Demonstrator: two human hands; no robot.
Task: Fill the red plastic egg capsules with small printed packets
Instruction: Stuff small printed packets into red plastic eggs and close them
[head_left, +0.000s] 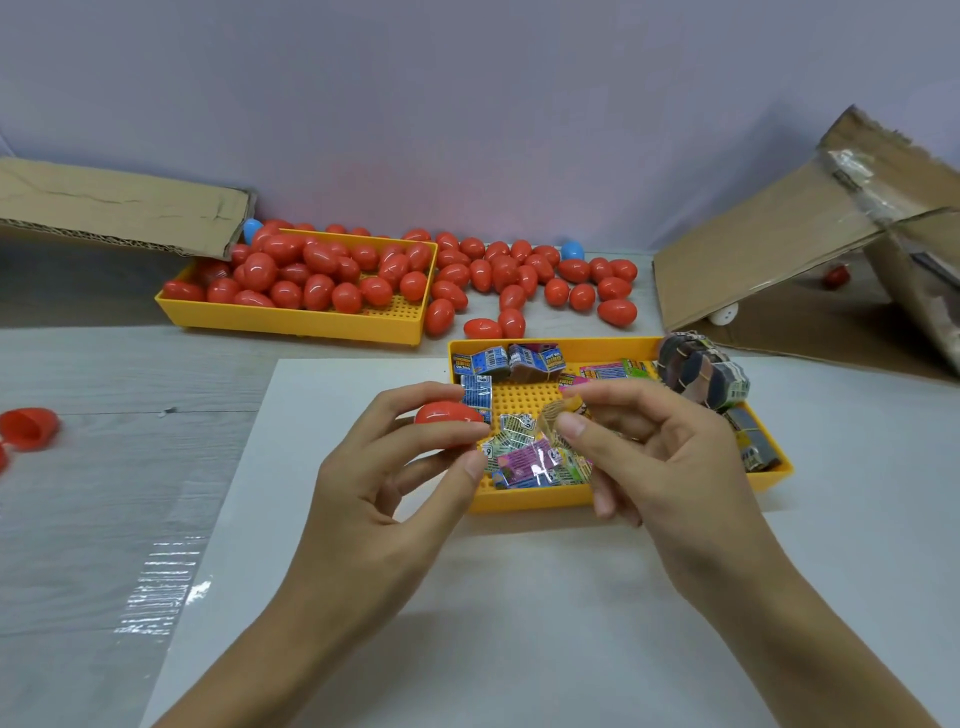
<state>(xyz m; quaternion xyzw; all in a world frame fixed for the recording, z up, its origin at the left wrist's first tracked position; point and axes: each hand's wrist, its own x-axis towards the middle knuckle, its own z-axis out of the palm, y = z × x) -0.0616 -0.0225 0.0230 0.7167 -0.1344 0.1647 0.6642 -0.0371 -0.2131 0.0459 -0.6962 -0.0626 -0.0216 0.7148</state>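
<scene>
Nearest me a white sheet (467, 597) covers the tabletop (104, 493), bare between my forearms and out to its near edge. Above the sheet's far part, my left hand (384, 478) grips a red egg (448, 414) between fingers and thumb. My right hand (660, 457), just beside it, pinches a small packet (558, 413) at the fingertips, close to the egg but apart from it. Both hover over the near-left corner of a yellow tray (530, 501) holding more packets (524, 460) and banded bundles (701, 376). An open egg half (28, 428) lies at the left edge. Farther back, a second tray (291, 322) brims with eggs (311, 275); more spill rightward beside it. Cardboard (779, 260) leans at the right, against the pale wall (467, 104).
</scene>
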